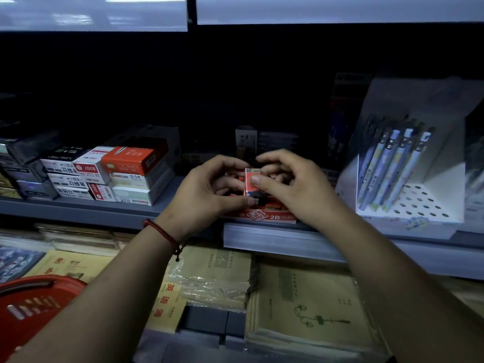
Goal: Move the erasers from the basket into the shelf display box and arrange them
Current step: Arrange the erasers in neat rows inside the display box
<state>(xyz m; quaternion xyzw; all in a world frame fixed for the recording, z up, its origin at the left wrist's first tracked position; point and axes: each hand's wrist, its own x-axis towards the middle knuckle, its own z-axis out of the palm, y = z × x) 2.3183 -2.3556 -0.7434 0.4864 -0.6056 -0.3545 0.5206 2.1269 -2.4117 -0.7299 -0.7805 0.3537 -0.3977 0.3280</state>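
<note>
— So, where is the eraser (252, 183)?
— Upright, red, with a 2B label at its top. It is held just above the display box (262, 218), between both hands.
— And the grip?
— Clamped on it from both sides. The left hand (209, 191) has its thumb at the lower edge and its fingers curled behind. The right hand (285, 184) presses its thumb on the front face, fingers bent behind.
— What is in the box?
— Some other erasers (273, 203), red and dark, partly hidden by the hands. The box is red, marked 2B, and sits at the front edge of the shelf (78, 209).
— Around it?
— To the left, stacked boxes (125, 174); to the right, a white pen stand (408, 205). A red bracelet (162, 234) circles the left wrist. The red basket (34, 305) is low on the left, beside the notebooks (301, 310) below.
</note>
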